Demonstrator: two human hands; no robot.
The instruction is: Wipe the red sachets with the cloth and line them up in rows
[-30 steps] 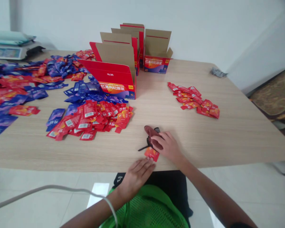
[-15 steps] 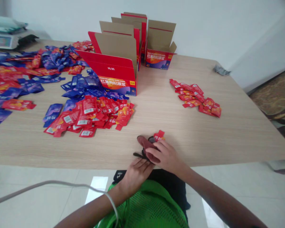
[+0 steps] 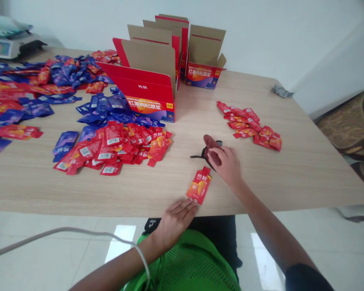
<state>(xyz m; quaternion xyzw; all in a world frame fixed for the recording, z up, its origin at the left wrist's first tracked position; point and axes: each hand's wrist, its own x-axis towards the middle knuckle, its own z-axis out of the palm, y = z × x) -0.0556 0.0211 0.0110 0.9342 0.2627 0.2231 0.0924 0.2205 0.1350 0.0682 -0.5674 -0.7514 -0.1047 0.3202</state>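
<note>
A red sachet [image 3: 198, 185] with an orange fruit print lies by the table's front edge. At its lower end my left hand [image 3: 178, 220] rests flat, with outstretched fingertips touching it. Just beyond its top, my right hand [image 3: 227, 163] is closed on a small maroon-and-black object [image 3: 210, 142] with rounded parts and a thin black strip. I cannot make out its kind. To the left is a pile of red sachets [image 3: 112, 151], with blue sachets [image 3: 104, 107] behind it. A smaller group of red sachets [image 3: 245, 121] lies beyond my right hand.
Open cartons [image 3: 148, 106] with raised flaps stand at the back, one carton [image 3: 202, 76] slightly apart. A large heap of mixed sachets [image 3: 69, 74] covers the left side. A scale [image 3: 6, 46] sits behind it. A crumpled grey scrap [image 3: 282, 91] lies back right. A cable [image 3: 63, 229] crosses near my left arm.
My right hand has lifted the maroon-and-black object off the sachet and moved away, up and to the right. The sachet is uncovered. My left hand has stayed nearly in place.
</note>
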